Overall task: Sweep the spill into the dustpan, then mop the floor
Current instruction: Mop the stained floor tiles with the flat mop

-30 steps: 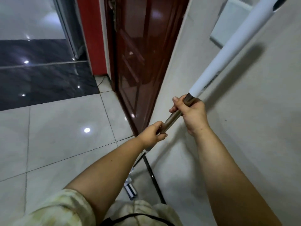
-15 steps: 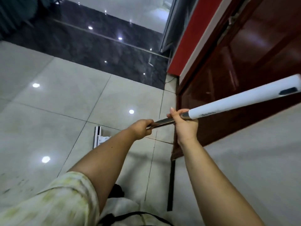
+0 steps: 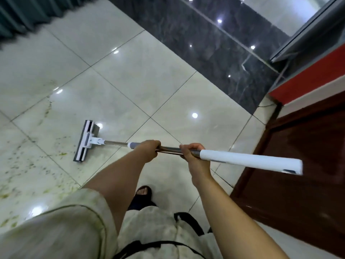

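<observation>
I hold a mop [image 3: 115, 143] with a steel shaft and a white grip, lying almost level across the view. My left hand [image 3: 148, 150] grips the steel shaft further down. My right hand [image 3: 192, 153] grips it just below the white grip [image 3: 250, 161]. The flat white mop head [image 3: 86, 141] rests on the pale tiled floor [image 3: 141, 86] to the left. Greenish specks of the spill [image 3: 22, 165] are scattered over the tiles left of the mop head. No dustpan is in view.
A dark red door [image 3: 308, 165] stands at the right, close to the end of the mop handle. A strip of dark marble floor [image 3: 214, 43] runs across the top. A dark curtain [image 3: 24, 12] hangs at top left. My sandalled foot [image 3: 142, 193] is below my hands.
The view has swung from the wall and door down to the floor on the left. The mop has tipped from steep to nearly level, its head now out on the tiles by the spill.
</observation>
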The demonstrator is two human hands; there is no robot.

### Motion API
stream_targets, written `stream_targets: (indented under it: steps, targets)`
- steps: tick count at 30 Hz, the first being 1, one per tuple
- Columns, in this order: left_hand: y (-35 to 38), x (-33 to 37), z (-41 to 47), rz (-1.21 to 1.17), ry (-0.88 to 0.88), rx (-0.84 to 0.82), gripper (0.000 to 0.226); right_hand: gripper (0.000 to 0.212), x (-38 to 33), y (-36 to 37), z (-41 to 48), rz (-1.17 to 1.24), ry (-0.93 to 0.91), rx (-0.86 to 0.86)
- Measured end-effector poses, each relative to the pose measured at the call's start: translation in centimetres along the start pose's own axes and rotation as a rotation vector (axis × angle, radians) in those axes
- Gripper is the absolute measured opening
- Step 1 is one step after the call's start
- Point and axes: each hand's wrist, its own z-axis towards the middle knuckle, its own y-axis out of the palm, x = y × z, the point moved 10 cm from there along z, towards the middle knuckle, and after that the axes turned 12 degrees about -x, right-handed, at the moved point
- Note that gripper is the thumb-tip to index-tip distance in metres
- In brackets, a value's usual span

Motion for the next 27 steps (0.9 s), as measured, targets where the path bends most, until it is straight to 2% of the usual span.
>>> stream_targets:
  steps: [4,6,8,10,12,14,15,16,17,20,21,24,27]
  targets:
    - [1.4,-2.2,1.3,-0.228,-0.018,0.061,0.027,0.016,-0.2,0.9,2.3,-0.162,-0.047,-0.146]
    - [1.9,-2.4,2.0,-0.408,-0.014,0.175,0.026,0.014,-1.0,0.7,3.6,-0.276,-0.067,-0.269]
    - [2.3,-2.9,1.9,-0.701,-0.09,0.34,0.037,0.018,-1.1,-0.1,5.3,-0.431,-0.037,-0.411]
    - [3.5,-3.4,1.1,-1.095,-0.244,0.505,0.06,0.03,-1.0,-1.3,6.8,-0.575,0.025,-0.529]
    - [6.2,-2.5,1.4,-1.648,-0.391,0.564,0.07,0.045,-1.4,-2.2,8.1,-0.716,0.024,-0.677]
    - [8.2,0.9,3.3,-2.255,-0.354,0.531,0.061,0.054,-1.3,-3.1,9.0,-0.788,0.032,-0.826]
    - [8.2,2.8,4.1,-2.472,-0.282,0.518,0.049,0.053,-1.1,-3.6,9.0,-0.748,0.091,-0.915]
    - [7.8,4.3,4.5,-2.613,-0.228,0.528,0.038,0.049,-0.7,-3.9,8.8,-0.638,0.235,-0.972]
    - [7.6,5.2,4.7,-2.686,-0.206,0.559,0.033,0.047,-0.4,-4.1,8.6,-0.515,0.375,-0.991]
    - [6.0,5.5,4.6,-2.732,-0.136,0.645,0.041,0.039,-0.3,-4.3,8.0,-0.244,0.742,-0.943]
    - [5.3,5.2,4.5,-2.735,-0.113,0.654,0.043,0.037,-0.7,-3.9,7.9,-0.239,0.819,-0.924]
    - [3.5,4.0,4.2,-2.759,-0.073,0.675,0.038,0.05,-1.8,-2.0,7.2,-0.272,1.021,-0.936]
    - [1.2,3.0,3.8,-2.791,-0.034,0.691,0.018,0.038,-4.1,1.2,6.3,-0.285,1.15,-1.041]
